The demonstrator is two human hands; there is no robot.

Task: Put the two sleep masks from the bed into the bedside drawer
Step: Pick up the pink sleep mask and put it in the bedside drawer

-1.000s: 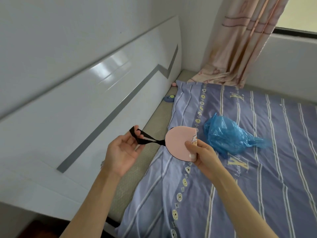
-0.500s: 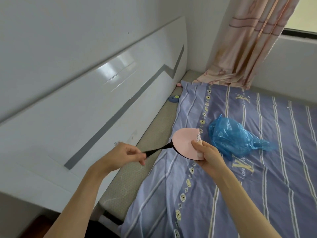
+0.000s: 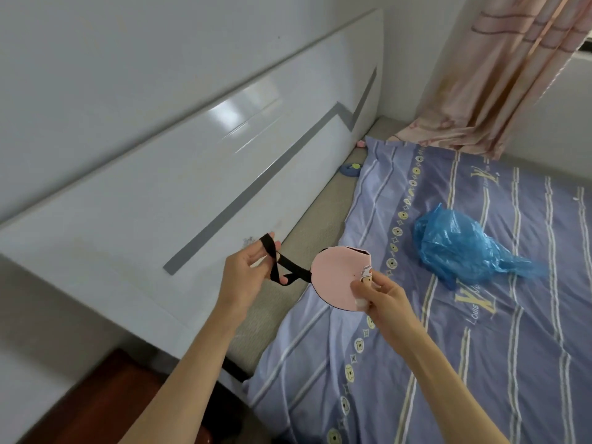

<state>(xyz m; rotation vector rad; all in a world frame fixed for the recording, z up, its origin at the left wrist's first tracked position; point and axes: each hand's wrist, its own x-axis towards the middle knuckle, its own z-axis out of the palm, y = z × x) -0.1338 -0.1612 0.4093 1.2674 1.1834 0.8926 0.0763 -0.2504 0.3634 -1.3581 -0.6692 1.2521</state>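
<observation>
I hold a pink sleep mask, folded in half, in the air over the bed's left edge. My right hand pinches its lower right corner. Its black elastic strap runs left and loops around the fingers of my left hand. A small dark blue thing, possibly the other mask, lies far off by the headboard. A corner of reddish-brown wood, perhaps the bedside cabinet, shows at the bottom left; no drawer can be seen.
A crumpled blue plastic bag lies on the purple striped bedsheet. The glossy white headboard runs along the left. A pink curtain hangs at the far corner. A small pink item sits by the headboard.
My left hand went from pulling the strap taut and low to lifting it, so the strap now loops over the fingers. The mask stayed in my right hand. The view drifted slightly.
</observation>
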